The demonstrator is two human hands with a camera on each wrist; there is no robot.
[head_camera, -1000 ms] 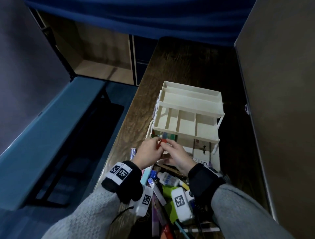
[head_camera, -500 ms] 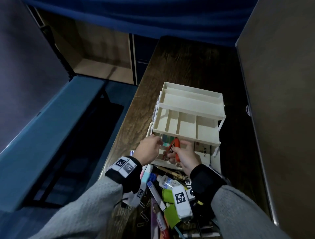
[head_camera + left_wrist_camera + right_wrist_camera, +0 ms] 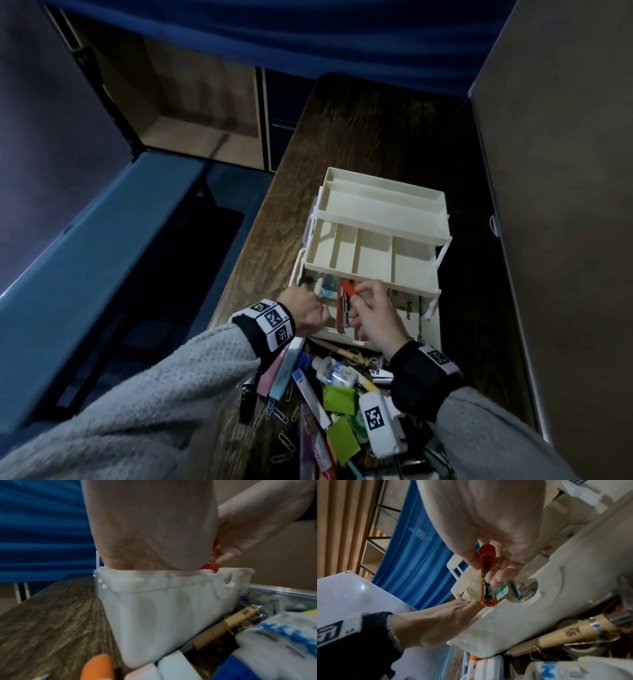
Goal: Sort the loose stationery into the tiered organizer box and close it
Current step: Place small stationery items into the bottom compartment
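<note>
- The orange stapler [image 3: 343, 306] is held over the bottom compartment of the cream tiered organizer box [image 3: 373, 236], its long axis running roughly from the near wall toward the raised trays.
- In the right wrist view the stapler [image 3: 487, 574] stands on end: its rounded orange head is tucked into the palm, and its other end reaches down to the box's front rim [image 3: 513, 609], touching or just above it.
- The right hand [image 3: 376, 317] pinches the stapler, thumb on 1 side and fingers [image 3: 503, 573] curled round the other; the lower half of the stapler sticks out below the fingertips.
- The left hand [image 3: 306, 310] sits just beside the stapler at the box's near-left corner, its fingers dipped over the rim; the left wrist view shows only the back of the hand [image 3: 150, 524], so whether the fingers grip anything cannot be told.
- The 2 upper trays are swung back and open; a teal-labelled item [image 3: 329, 287] lies in the bottom compartment just left of the stapler.
- Loose stationery lies on the wooden table [image 3: 370, 137] in front of the box: a glue bottle [image 3: 334, 371], green sticky notes [image 3: 339, 399], paper clips [image 3: 281, 416] and a wooden-handled tool [image 3: 570, 631].
</note>
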